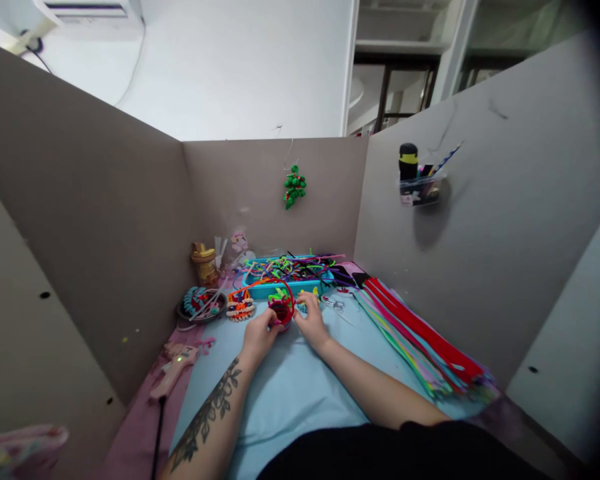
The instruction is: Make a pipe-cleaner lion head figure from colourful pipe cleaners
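Observation:
My left hand (pixel 260 333) is closed on a small dark red, ring-shaped piece (pixel 281 311) that looks wound from pipe cleaner. A red pipe cleaner (pixel 291 293) arcs up from this piece. At the right side of it, my right hand (pixel 313 322) has thumb and fingers bent together near the red strand; the fingertips are too small to show exactly what they pinch. Behind the hands are a green-and-pink fuzzy piece (pixel 279 296) and a yellow-and-blue one, partly covered. An orange and white beaded-looking figure (pixel 241 305) sits left of the left hand.
A blue tray (pixel 270 291) heaped with pipe cleaner pieces stands at the back. Bundled long pipe cleaners (pixel 420 327) lie along the right, near scissors (pixel 334 304). On the left are a dark bowl (pixel 215 315) and a pink glue gun (pixel 173 373). Grey partitions surround the table.

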`<state>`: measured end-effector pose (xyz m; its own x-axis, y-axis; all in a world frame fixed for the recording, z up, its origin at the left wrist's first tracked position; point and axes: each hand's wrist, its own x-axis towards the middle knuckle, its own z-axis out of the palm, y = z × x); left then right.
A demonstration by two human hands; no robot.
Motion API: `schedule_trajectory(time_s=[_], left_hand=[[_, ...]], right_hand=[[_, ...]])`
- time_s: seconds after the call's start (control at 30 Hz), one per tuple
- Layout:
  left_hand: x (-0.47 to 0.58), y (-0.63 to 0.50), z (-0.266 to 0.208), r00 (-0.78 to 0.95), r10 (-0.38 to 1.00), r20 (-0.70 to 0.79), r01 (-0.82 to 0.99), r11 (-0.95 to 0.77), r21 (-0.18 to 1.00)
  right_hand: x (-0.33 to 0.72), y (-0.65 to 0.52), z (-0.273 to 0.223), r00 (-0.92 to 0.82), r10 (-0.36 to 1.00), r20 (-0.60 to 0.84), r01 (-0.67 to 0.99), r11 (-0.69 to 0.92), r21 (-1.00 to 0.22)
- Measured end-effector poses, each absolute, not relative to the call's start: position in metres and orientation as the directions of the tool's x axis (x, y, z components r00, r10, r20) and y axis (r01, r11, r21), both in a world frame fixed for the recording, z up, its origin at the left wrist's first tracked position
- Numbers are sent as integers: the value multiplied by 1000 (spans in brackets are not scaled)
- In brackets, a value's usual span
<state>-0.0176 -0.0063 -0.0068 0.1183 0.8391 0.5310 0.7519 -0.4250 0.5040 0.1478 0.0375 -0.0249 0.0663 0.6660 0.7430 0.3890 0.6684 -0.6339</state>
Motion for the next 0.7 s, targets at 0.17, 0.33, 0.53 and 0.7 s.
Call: schedule_trajectory(time_s=[0.17,0.33,0.53,0.7], left_hand=[[-18,-6,-7,130,833,537,726,-449,521],[-16,-6,-6,126,841,526,740,-433,515],[-14,-7,-7,151,825,544,681,-486,548],[-14,-4,-7,40,811,584,598,-488,636]], right_hand=[[149,23,-21,-137,672,728,408,708,-576],[150,18,-19,-144,702,697,380,690,-616],[159,27,-24,-55,715,697,352,667,-657],[160,19,-23,-147,621,770,406,748,-526]])
